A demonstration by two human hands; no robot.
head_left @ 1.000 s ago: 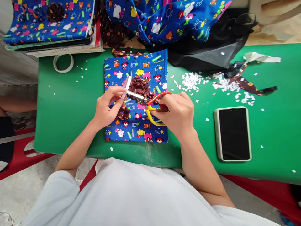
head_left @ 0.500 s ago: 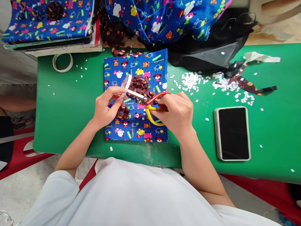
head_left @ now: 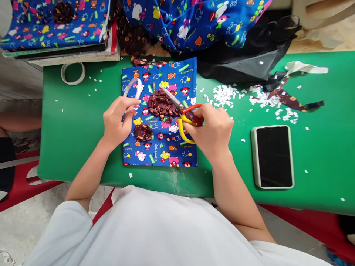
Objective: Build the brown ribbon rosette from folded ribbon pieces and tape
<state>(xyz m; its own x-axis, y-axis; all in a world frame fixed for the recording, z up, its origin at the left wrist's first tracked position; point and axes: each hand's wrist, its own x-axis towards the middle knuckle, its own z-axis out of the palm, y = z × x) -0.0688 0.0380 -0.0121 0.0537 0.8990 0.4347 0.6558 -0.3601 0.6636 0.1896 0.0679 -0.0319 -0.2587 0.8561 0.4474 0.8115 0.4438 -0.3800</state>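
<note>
Head view: The left hand [head_left: 118, 118] was positioned above the left part of a blue patterned cloth [head_left: 176, 151]. Its thumb and index finger were pinched together on a white ring [head_left: 138, 88], which stood up beyond the fingertips. The right hand [head_left: 212, 127] was closed around the red and yellow handles of a pair of scissors [head_left: 181, 106]. The scissor blades appeared to lie together, pointing toward the upper left, and were apart from the white ring. The blade tips were at the upper edge of a pile of dark brown pieces [head_left: 161, 104] on the cloth; contact between them could not be determined. A smaller brown cluster [head_left: 143, 132] lay on the cloth, nearer the person.

The cloth lay flat on a green table [head_left: 83, 114]. A white roll [head_left: 73, 82] lay at the table's far left. To the right of the cloth were white snippets [head_left: 223, 95] and, nearer the person, a phone [head_left: 273, 157] with a dark screen. A stack of books [head_left: 74, 55] occupied the upper left corner.
</note>
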